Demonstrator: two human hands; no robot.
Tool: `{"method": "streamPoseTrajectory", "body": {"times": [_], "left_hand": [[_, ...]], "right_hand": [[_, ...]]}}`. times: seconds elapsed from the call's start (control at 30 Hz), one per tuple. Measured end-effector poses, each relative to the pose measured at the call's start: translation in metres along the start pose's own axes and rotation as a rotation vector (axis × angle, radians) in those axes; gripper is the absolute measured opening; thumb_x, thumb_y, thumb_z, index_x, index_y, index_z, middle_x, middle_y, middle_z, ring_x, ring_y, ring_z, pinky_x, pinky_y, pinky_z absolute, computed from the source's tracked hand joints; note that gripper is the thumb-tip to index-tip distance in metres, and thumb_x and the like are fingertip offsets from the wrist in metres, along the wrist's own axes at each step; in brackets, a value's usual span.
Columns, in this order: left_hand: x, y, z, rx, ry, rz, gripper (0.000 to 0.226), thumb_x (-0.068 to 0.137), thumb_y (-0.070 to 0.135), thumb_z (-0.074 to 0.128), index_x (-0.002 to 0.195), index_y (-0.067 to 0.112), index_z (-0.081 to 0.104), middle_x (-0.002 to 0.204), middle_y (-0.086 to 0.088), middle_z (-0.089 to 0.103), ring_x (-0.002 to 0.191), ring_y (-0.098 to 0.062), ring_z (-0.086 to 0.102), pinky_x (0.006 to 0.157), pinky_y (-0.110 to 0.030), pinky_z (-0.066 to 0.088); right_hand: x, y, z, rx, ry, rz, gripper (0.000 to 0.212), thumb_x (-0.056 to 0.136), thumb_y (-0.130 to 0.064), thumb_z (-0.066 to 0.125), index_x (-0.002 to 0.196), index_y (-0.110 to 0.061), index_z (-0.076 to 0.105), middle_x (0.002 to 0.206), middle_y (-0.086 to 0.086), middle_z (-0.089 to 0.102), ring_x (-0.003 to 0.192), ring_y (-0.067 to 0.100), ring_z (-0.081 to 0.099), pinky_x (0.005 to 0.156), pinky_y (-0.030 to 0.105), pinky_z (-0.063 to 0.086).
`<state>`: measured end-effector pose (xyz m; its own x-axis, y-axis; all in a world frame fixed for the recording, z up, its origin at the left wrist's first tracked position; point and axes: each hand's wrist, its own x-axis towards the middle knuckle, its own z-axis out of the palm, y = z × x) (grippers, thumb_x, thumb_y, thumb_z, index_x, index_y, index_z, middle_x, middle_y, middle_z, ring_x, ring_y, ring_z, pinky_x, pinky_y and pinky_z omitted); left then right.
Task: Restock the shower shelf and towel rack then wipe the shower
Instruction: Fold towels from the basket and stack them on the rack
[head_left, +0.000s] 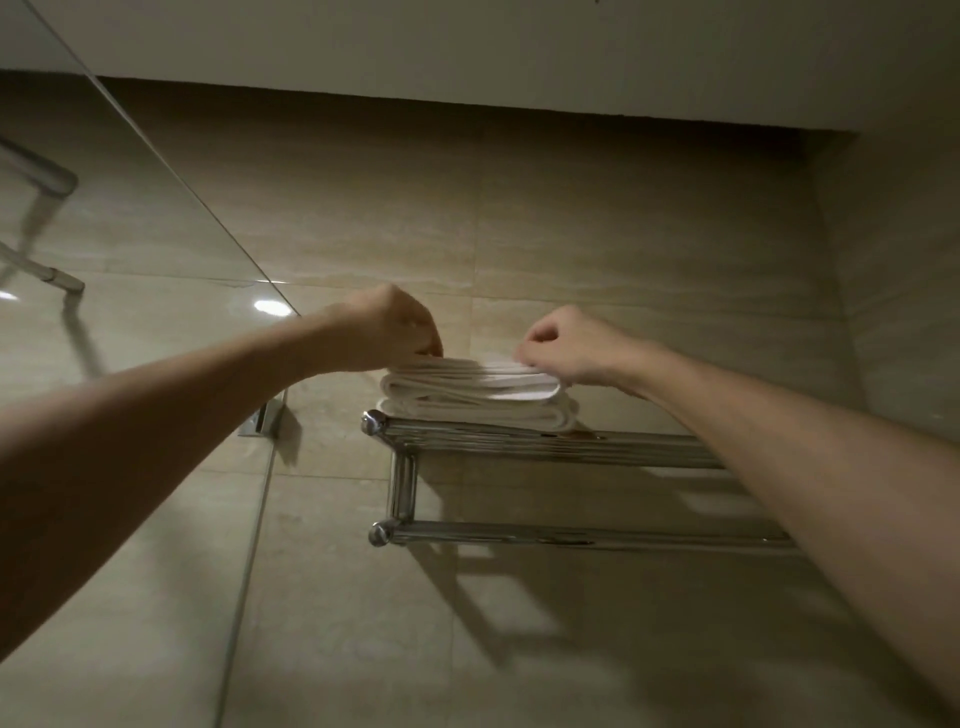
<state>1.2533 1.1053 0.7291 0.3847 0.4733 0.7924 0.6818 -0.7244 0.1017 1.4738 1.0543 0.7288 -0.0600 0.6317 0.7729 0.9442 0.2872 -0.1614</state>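
Observation:
A chrome towel rack (519, 441) is fixed high on the beige tiled wall, with a lower bar (571, 535) beneath its shelf. Two folded white towels are stacked on the shelf's left end, the top towel (467, 382) on the bottom towel (467, 413). My left hand (387, 327) has curled fingers pinching the top towel's left edge. My right hand (566, 348) is curled too and pinches the top towel's right end. Both arms reach up from below.
A glass shower panel (130, 218) stands at the left, its edge meeting the wall at a metal bracket (265, 415). A chrome handle (47, 176) shows through the glass. The right part of the rack shelf lies behind my right forearm.

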Motion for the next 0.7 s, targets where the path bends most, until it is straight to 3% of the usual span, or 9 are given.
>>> {"method": "streamPoseTrajectory", "body": {"times": [0.1,0.2,0.27,0.33,0.4,0.53,0.7], "left_hand": [[-0.015,0.011,0.009,0.119,-0.043,0.032,0.018,0.1,0.026,0.055,0.104,0.02,0.072,0.1,-0.003,0.073,0.087,-0.018,0.068,0.071,-0.028,0.054],[-0.044,0.023,0.023,0.056,0.028,0.008,0.04,0.102,0.05,0.043,0.112,0.019,0.067,0.103,-0.007,0.068,0.087,-0.023,0.063,0.073,-0.035,0.052],[-0.068,0.026,0.041,0.096,0.129,0.039,0.049,0.101,0.056,0.039,0.125,0.02,0.062,0.118,-0.009,0.063,0.1,-0.024,0.059,0.08,-0.038,0.052],[-0.097,0.025,0.065,0.202,0.225,0.12,0.048,0.101,0.055,0.04,0.133,0.023,0.056,0.134,-0.01,0.055,0.115,-0.027,0.053,0.087,-0.041,0.048],[-0.132,0.024,0.092,0.26,0.233,0.217,0.047,0.099,0.051,0.039,0.134,0.022,0.052,0.137,-0.009,0.054,0.118,-0.029,0.053,0.09,-0.043,0.047],[-0.217,0.028,0.157,0.273,0.031,0.182,0.043,0.099,0.047,0.047,0.133,0.022,0.055,0.131,-0.008,0.059,0.116,-0.029,0.057,0.091,-0.042,0.048],[-0.344,0.041,0.251,0.231,-0.472,0.022,0.049,0.098,0.056,0.044,0.136,0.026,0.052,0.134,-0.008,0.058,0.112,-0.033,0.061,0.094,-0.04,0.046]], "right_hand": [[-0.018,-0.003,0.002,-0.078,-0.047,-0.009,0.031,0.099,-0.042,0.054,0.098,-0.017,0.071,0.085,-0.004,0.066,0.077,0.015,0.061,0.065,0.03,0.046],[-0.046,0.0,0.008,-0.163,0.009,-0.037,0.039,0.099,-0.05,0.048,0.12,-0.023,0.065,0.118,0.003,0.068,0.103,0.024,0.065,0.088,0.037,0.052],[-0.072,0.01,0.018,-0.241,0.043,-0.093,0.05,0.099,-0.049,0.046,0.142,-0.023,0.05,0.142,0.005,0.055,0.125,0.027,0.055,0.104,0.043,0.046],[-0.105,0.022,0.026,-0.272,0.096,-0.142,0.055,0.097,-0.046,0.048,0.148,-0.024,0.039,0.146,0.004,0.047,0.13,0.029,0.05,0.107,0.044,0.043],[-0.142,0.036,0.032,-0.288,0.142,-0.175,0.055,0.094,-0.039,0.052,0.145,-0.022,0.041,0.143,0.006,0.049,0.127,0.03,0.051,0.105,0.044,0.044],[-0.233,0.062,0.054,-0.243,0.15,-0.181,0.044,0.088,-0.025,0.057,0.131,-0.016,0.056,0.128,0.008,0.057,0.115,0.03,0.057,0.097,0.044,0.049],[-0.378,0.102,0.095,-0.22,-0.129,0.031,0.032,0.09,-0.023,0.059,0.121,-0.016,0.062,0.123,0.007,0.058,0.111,0.029,0.058,0.092,0.039,0.047]]}}
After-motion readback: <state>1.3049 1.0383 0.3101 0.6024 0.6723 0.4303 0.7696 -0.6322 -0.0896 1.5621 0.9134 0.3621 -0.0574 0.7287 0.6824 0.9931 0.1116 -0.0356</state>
